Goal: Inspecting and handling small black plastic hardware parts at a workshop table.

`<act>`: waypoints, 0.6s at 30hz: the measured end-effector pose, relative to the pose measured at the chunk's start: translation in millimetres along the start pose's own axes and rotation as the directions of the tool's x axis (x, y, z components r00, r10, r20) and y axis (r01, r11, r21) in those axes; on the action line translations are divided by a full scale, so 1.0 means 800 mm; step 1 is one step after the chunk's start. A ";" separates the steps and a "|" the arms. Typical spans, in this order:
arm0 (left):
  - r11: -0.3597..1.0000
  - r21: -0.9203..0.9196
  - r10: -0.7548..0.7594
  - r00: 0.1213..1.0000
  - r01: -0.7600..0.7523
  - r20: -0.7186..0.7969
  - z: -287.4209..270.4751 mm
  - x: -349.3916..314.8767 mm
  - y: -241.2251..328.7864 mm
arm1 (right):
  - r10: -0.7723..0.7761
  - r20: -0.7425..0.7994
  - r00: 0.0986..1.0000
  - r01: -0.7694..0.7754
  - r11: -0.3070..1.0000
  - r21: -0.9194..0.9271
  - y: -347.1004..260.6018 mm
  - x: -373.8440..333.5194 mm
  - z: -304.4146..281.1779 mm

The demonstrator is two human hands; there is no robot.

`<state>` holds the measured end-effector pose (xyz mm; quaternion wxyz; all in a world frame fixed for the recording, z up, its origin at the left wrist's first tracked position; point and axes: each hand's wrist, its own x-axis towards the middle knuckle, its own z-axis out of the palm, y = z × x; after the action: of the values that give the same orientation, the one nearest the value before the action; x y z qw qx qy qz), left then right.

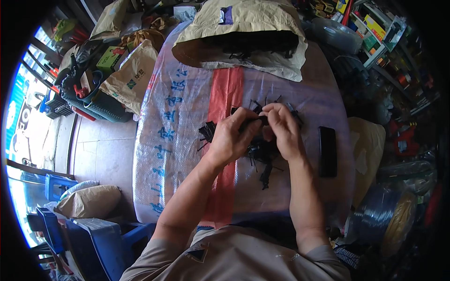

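My left hand (233, 132) is closed round a small dark piece (252, 122), most of it hidden by the fingers. Close against it, my right hand (284, 129) pinches at the same piece with thumb and fingertips. Under and around both hands lies a loose pile of thin black plastic parts (262, 152) with spiky ends. To the left of my left wrist is a small black bundle (206, 131). Beyond the hands, an open brown paper sack (243, 21) faces me with more black parts (262, 47) inside its mouth.
A woven plastic sheet (180, 136) with a red stripe covers the work surface. A black phone (327, 152) lies right of my right hand. Blue plastic stools (101, 243) stand low on the left, near a filled sack (91, 201). Cluttered shelving (375, 37) and a wire spool (379, 220) line the right.
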<state>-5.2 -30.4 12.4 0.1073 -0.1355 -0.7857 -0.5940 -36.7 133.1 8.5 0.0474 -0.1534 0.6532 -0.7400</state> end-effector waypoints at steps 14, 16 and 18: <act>0.999 0.030 0.040 0.997 -0.038 -0.063 0.020 0.001 -0.015 | -0.079 0.060 0.995 0.079 0.997 0.011 0.023 0.000 -0.014; 0.998 0.050 0.053 0.994 -0.049 -0.094 0.026 -0.003 -0.016 | -0.093 0.070 0.993 0.092 0.996 0.017 0.027 -0.001 -0.016; 0.995 0.074 0.069 0.989 -0.060 -0.128 0.031 -0.005 -0.016 | -0.127 0.098 0.987 0.120 0.990 0.070 0.030 -0.002 -0.017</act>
<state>-5.7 -10.5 -7.2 0.1823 -0.1179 -0.7924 -0.5701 -42.4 143.3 -16.7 0.0398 -0.2297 0.6153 -0.7530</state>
